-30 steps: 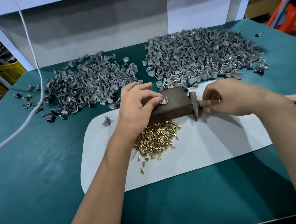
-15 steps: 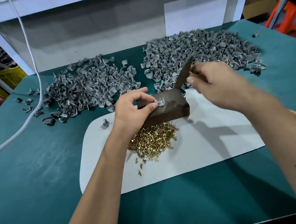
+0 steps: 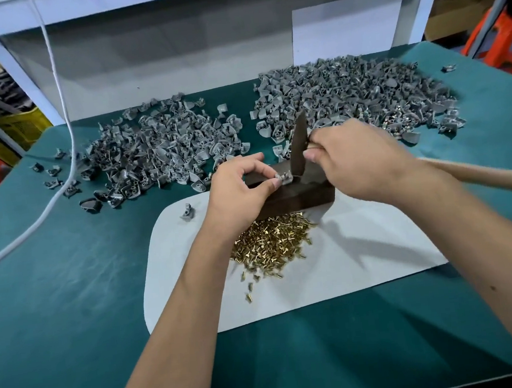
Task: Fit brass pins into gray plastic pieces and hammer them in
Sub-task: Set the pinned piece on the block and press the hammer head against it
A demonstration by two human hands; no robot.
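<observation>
My left hand [image 3: 241, 189] pinches a small gray plastic piece [image 3: 284, 178] with a brass pin in it, holding it on top of a dark metal block [image 3: 299, 197]. My right hand [image 3: 358, 162] grips a hammer near its head; the dark hammer head [image 3: 299, 145] stands upright with its lower end down at the piece. The wooden handle [image 3: 490, 176] runs off to the right. A heap of loose brass pins [image 3: 272, 242] lies on the white mat [image 3: 364, 258] just in front of the block.
Two large heaps of gray plastic pieces lie behind the block: the left heap [image 3: 157, 153] and the right heap [image 3: 351, 97]. One single gray piece [image 3: 187, 211] sits on the mat's left corner. A white cable [image 3: 58, 169] hangs over the green table [image 3: 71, 305] at left.
The hammer lay flat beside the block a second ago. My right hand lifted it, then brought its head down onto the piece held by my left hand.
</observation>
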